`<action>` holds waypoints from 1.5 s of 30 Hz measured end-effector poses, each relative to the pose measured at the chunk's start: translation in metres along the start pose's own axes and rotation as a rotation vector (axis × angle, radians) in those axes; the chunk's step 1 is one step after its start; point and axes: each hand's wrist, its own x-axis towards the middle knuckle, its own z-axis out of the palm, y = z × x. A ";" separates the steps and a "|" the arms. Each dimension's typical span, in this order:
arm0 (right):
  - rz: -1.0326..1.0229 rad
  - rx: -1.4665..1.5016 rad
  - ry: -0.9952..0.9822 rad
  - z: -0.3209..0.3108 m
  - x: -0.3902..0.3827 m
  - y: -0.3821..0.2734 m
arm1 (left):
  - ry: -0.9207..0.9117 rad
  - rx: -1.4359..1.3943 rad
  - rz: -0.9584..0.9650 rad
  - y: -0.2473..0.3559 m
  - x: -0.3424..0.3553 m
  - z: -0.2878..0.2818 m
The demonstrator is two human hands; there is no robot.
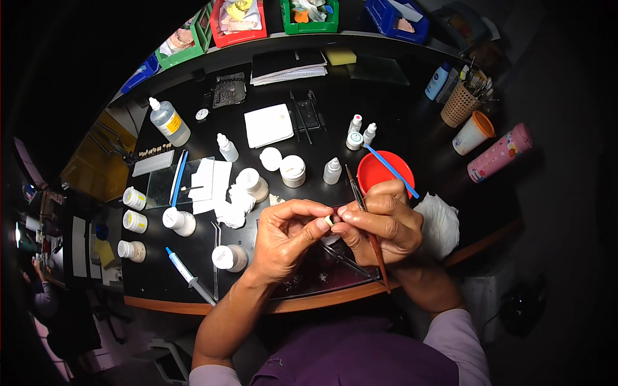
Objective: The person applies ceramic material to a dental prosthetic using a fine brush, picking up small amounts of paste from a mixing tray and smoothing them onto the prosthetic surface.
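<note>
My left hand (286, 241) pinches a small cream crown-like piece (329, 222) at centre. My right hand (386, 225) closes round a long wooden-handled brush (380, 270), tip upward, with its fingertips at the small piece. Beneath both hands lie a dark board (302, 278) and black tweezers (347, 260). Just beyond my right hand is a red bowl (374, 175) with a blue spatula (396, 174) across it; a crumpled tissue (441, 225) lies to the right. White jars (229, 256) and a small dropper bottle (332, 172) stand near my hands.
Bottles (169, 125), a syringe (183, 267), paper pads (268, 124) and several jars crowd the left and middle. A tool cup (458, 106) and pink tumbler (496, 157) stand right. Coloured bins (238, 32) line the back shelf. A co-worker (46, 302) is at far left.
</note>
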 end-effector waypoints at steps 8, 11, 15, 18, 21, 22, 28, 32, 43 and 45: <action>0.034 0.013 0.007 -0.003 0.002 0.001 | -0.014 -0.063 -0.013 0.003 -0.001 0.002; 0.035 0.003 0.002 -0.003 0.001 0.001 | -0.028 -0.103 -0.035 0.002 -0.001 -0.001; 0.028 -0.006 0.009 -0.003 -0.001 0.002 | -0.055 -0.166 -0.096 0.001 0.000 -0.005; 0.033 0.006 0.018 -0.003 -0.001 0.002 | -0.051 -0.215 -0.136 0.000 -0.001 -0.006; 0.039 0.014 0.028 -0.003 0.000 0.001 | -0.047 -0.250 -0.178 0.000 -0.001 -0.005; 0.041 0.019 0.024 -0.003 0.000 0.001 | -0.045 -0.269 -0.203 0.001 -0.001 -0.005; 0.038 0.026 0.005 -0.004 0.000 0.001 | -0.089 -0.354 -0.247 -0.003 0.001 -0.008; 0.043 0.029 0.006 -0.003 0.000 0.001 | -0.089 -0.359 -0.254 -0.002 0.001 -0.008; 0.050 0.032 0.006 -0.003 -0.002 0.001 | -0.032 -0.283 -0.269 0.001 0.000 -0.003; 0.054 0.028 0.004 -0.003 -0.002 0.001 | -0.038 -0.281 -0.264 0.002 0.000 -0.002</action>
